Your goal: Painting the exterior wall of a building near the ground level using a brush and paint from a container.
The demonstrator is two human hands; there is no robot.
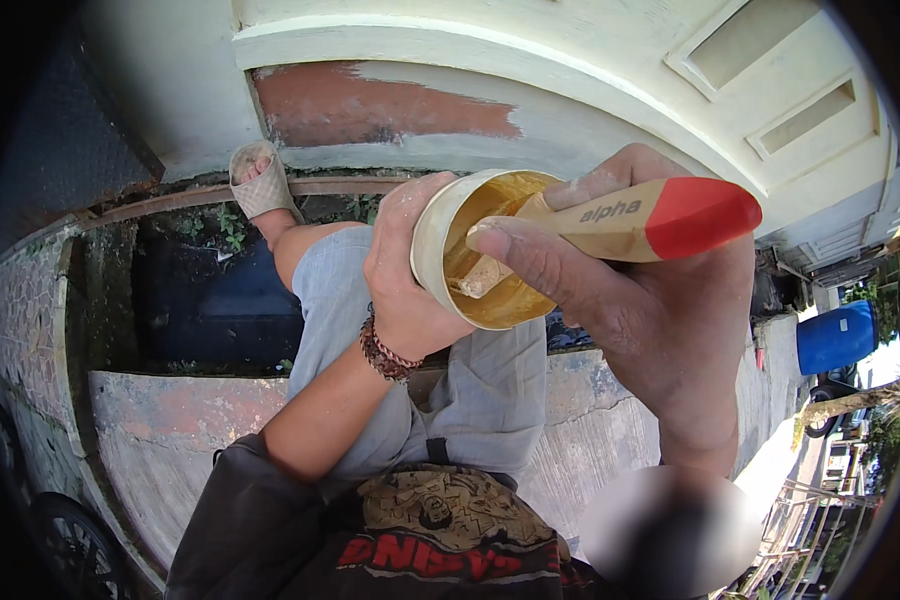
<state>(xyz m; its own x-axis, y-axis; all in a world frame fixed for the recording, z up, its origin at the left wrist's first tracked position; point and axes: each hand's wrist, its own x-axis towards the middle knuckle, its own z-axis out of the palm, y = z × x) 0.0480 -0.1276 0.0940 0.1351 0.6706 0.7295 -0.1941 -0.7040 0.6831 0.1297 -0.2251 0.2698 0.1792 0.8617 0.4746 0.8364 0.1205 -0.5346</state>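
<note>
We see a small round tin [440,240] tipped toward us, its open mouth showing a golden-yellow coat of paint inside. It sits up in front of the chest, above the knee. A paintbrush [620,215] with a pale wooden handle and a red tip reaches into the tin, its bristle end down against the yellow lining; the bristles themselves are mostly hidden by the rim and thumb.

Our left hand [405,280] is wrapped around the tin from the left, fingers curled behind its wall and closed firmly on it. A beaded bracelet [385,355] circles that wrist. Our right hand [640,300] is closed on the brush handle, thumb pressed along its near side, fingers folded over the top.

Below lie grey shorts [470,390] and a dark printed shirt [420,530]. A sandalled foot [260,185] rests near a cream wall [570,60] with a bare reddish patch [370,105]. A blue barrel [835,335] stands well off to the right.
</note>
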